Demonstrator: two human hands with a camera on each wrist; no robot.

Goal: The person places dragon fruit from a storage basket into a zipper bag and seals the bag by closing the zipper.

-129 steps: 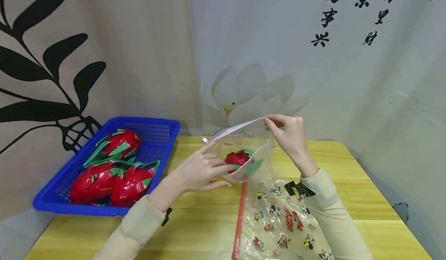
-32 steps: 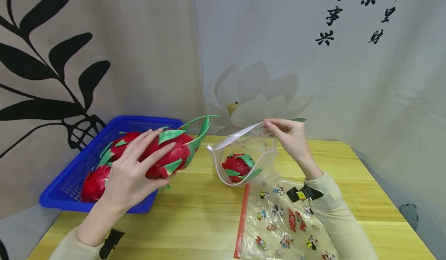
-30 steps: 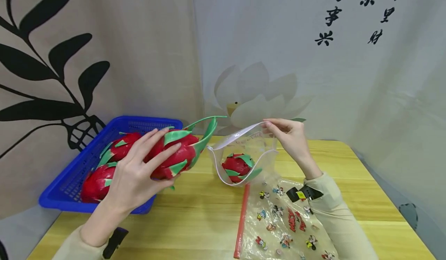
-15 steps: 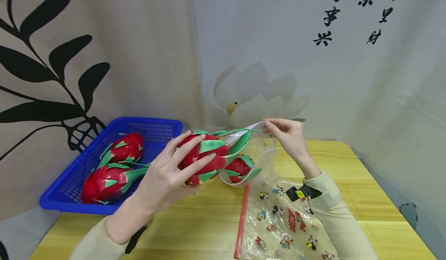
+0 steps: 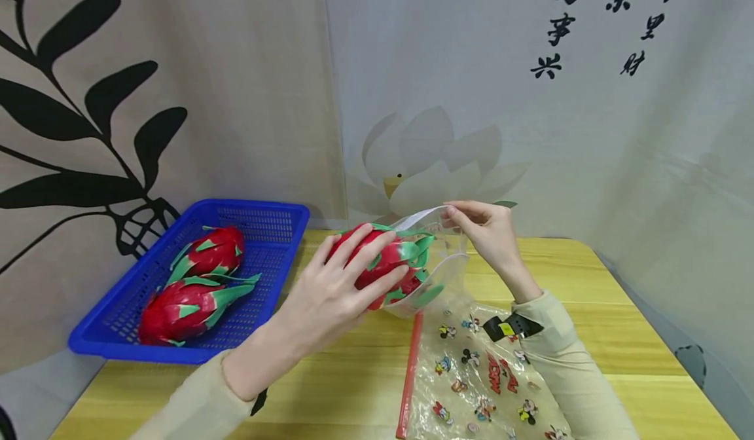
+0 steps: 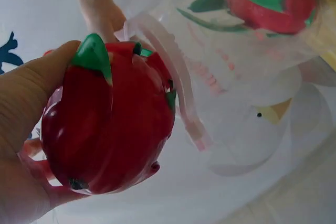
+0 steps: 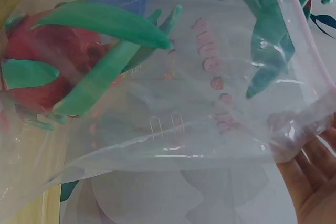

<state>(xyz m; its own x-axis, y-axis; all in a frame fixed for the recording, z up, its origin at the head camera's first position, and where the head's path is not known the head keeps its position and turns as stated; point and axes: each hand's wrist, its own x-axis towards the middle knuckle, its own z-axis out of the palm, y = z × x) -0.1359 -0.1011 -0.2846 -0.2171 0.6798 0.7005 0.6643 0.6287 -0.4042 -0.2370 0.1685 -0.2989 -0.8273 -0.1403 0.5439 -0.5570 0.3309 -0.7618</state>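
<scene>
My left hand [image 5: 330,296] grips a red dragon fruit [image 5: 377,256] with green scales and holds it at the mouth of a clear zip bag [image 5: 438,273]. In the left wrist view the fruit [image 6: 110,129] sits in my palm just beside the bag's white zip rim [image 6: 178,98]. My right hand [image 5: 485,230] pinches the bag's upper rim and holds the mouth wide. Another dragon fruit [image 7: 47,72] lies inside the bag, seen through the plastic [image 7: 210,108].
A blue basket [image 5: 271,217] at the left holds two more dragon fruits [image 5: 188,296]. A flat cartoon-printed bag [image 5: 477,374] with a red strip lies on the wooden table [image 5: 353,387] in front. Fabric walls close off the back and right.
My left hand lifted a dragon fruit out of the blue basket and carried it right, up to the bag's mouth. My right hand kept holding the rim.
</scene>
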